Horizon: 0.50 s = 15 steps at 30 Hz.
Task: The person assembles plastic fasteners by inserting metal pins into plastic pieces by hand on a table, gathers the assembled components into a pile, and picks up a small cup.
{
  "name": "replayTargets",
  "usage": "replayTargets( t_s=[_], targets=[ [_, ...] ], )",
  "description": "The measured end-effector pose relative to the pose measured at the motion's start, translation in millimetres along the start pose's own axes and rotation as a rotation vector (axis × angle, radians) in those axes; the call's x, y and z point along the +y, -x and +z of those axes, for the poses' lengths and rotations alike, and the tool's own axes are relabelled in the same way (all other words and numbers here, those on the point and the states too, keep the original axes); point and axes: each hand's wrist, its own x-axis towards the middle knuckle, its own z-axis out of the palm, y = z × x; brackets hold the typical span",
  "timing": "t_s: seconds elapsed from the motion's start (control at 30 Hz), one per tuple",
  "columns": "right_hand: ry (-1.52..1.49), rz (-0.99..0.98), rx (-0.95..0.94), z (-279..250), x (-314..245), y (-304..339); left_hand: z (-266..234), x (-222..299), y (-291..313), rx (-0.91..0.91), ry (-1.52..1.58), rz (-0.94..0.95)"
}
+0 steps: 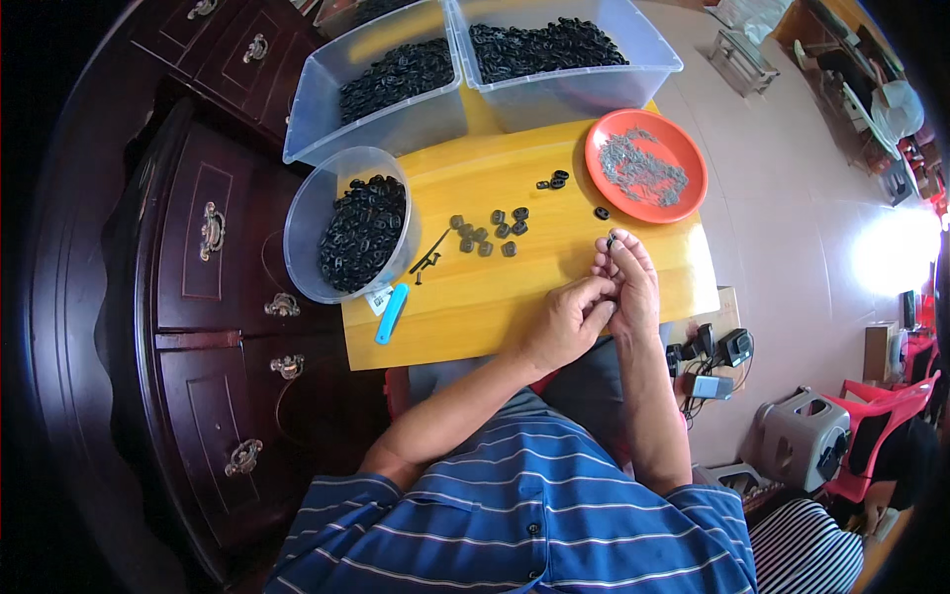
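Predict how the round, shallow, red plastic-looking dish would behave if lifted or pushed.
The red dish looks moulded and smooth, so it would probably stay stiff. The slender grey pieces appear loose in it, so they would likely slide if it tilted. Its right rim seems to overhang the yellow tabletop, so a rightward push might tip it.

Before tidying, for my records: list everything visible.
Rectangular plastic bins: two, translucent, table's far end
Round plastic tub: one, translucent, table's left
Oval parts: many, black, bins, tub, table
Round plate: one, red, table's right
Slim pieces: many, grey, on plate
Long object: one, blue, beside tub
Thin sticks: few, dark, beside tub
Wood-grain table: one, yellow, centre
Wooden cabinet: one, dark, left
Adapters: several, black, right
Plastic stools: several, grey, right
Plastic chair: one, red, right
Other people: several, right
Striped shirt: one, blue, bottom
Left hand: one, beside right
Right hand: one, pinching dark piece
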Motion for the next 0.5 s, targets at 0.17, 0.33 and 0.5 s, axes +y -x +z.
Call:
replayTargets(
  t_s=[0.17,0.33,0.5],
  targets=[
    [-0.009,0.023,-0.026,0,-2,1,-10,0,3,-0.100,0.074,-0.163],
    [-0.007,0.049,-0.051,0,1,0,-16,-7,7,-0.123,0.053,-0.198],
    [0.191,-0.037,-0.069,3,8,2,-34,-8,4,0.035,0.141,-0.176]
  ],
)
